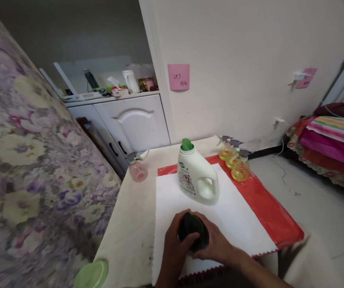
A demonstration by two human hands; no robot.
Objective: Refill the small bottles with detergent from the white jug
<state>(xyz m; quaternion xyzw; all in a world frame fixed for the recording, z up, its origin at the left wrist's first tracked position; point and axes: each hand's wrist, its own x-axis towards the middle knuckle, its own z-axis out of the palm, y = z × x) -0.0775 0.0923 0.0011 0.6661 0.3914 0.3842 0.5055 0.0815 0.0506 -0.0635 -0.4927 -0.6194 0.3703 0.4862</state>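
Floral curtain (39, 168) fills the left side; white cabinet (135, 124) stands behind the table. Table (126, 224) has a cream cover. Red sheet (268, 212) lies over its right part and shows along the far edge too. White cloth (234, 216) with a jagged edge lies on top of the red sheet.

White jug (196, 172) stands upright on the cloth, handle to the right, printed label to the left, just beyond the hands.

Left hand (173, 244) and right hand (216, 242) are both curled around 1 dark rounded object (193, 230), 1 from each side, left thumb across it. Object is over the near part of the cloth, in front of the jug. Can't tell what it is; fingers cover most of it.

Green round item (91, 274) sits at the near left corner. 1 pink spray bottle (138, 172) is at the far left of the table. 3 yellow spray bottles (240, 171) stand in a row at the far right, beyond the jug. Green spout (186, 145) pokes out of the jug's neck.
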